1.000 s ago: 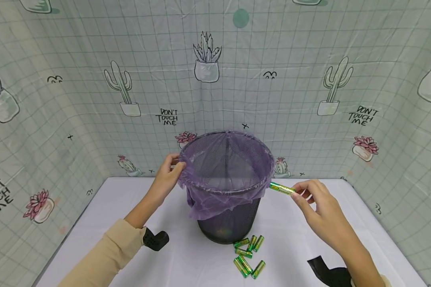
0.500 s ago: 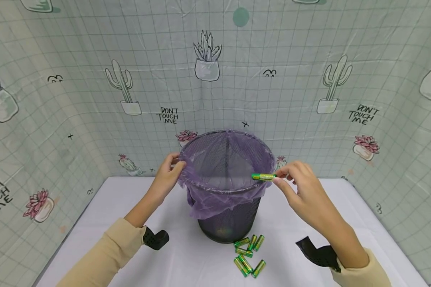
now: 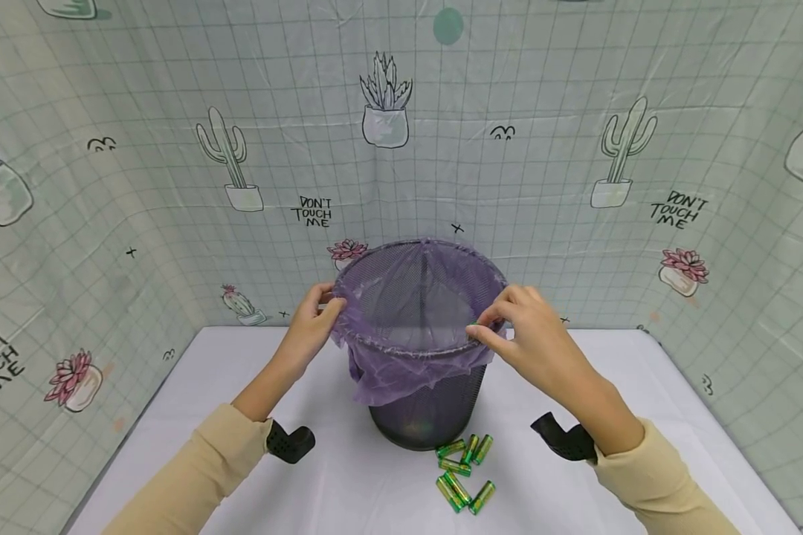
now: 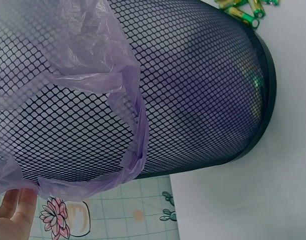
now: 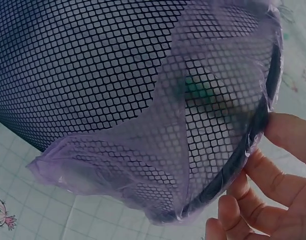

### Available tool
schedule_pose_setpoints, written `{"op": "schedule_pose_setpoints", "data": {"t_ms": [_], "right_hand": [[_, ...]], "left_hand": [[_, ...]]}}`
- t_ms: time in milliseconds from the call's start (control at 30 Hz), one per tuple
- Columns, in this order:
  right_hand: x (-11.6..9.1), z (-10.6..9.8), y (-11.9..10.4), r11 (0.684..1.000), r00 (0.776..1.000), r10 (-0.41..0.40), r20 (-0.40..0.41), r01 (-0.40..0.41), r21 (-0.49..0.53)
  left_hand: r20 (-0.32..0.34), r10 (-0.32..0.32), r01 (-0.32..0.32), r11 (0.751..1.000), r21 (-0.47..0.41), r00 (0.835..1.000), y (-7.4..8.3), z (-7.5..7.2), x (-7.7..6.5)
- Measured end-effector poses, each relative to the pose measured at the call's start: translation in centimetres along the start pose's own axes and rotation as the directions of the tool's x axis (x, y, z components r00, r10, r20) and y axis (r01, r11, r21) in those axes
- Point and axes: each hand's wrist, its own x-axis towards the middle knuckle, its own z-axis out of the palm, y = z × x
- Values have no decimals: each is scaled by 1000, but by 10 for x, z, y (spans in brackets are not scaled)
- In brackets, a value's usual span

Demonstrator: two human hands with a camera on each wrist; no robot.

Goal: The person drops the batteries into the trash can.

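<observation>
A black mesh wastebasket stands upright, with a purple bin liner folded over its rim. My left hand grips the lined rim at the left, thumb on top; its fingers also show in the left wrist view. Over the right side of the rim, my right hand pinches a battery, mostly hidden by the fingers in the head view. Through the mesh in the right wrist view, that green battery looks blurred, inside the basket near the fingertips. Several green batteries lie loose before the basket.
The basket stands on a white-covered table. A grid-patterned curtain with printed cacti surrounds the back and sides. Black wrist mounts stick out from both sleeves. Blurred green and yellow shows through the basket's lower mesh.
My right hand has moved left with the battery, from outside the basket to over its right rim; the battery has turned mostly out of sight. My left hand stays on the rim.
</observation>
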Motion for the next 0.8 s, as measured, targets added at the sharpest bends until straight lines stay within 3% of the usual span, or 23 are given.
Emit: {"op": "schedule_pose_setpoints", "data": {"t_ms": [300, 500, 800], "right_hand": [[-2, 2, 3, 999, 999, -13, -47, 14, 32], [-18, 6, 19, 996, 992, 69, -106, -62, 68], [-54, 35, 55, 977, 980, 197, -25, -194, 90]], "left_hand": [[-5, 4, -4, 1000, 7, 1000, 0, -1, 1], [-1, -4, 4, 1000, 4, 1000, -1, 0, 0], [1, 10, -10, 1000, 4, 1000, 0, -1, 1]]}}
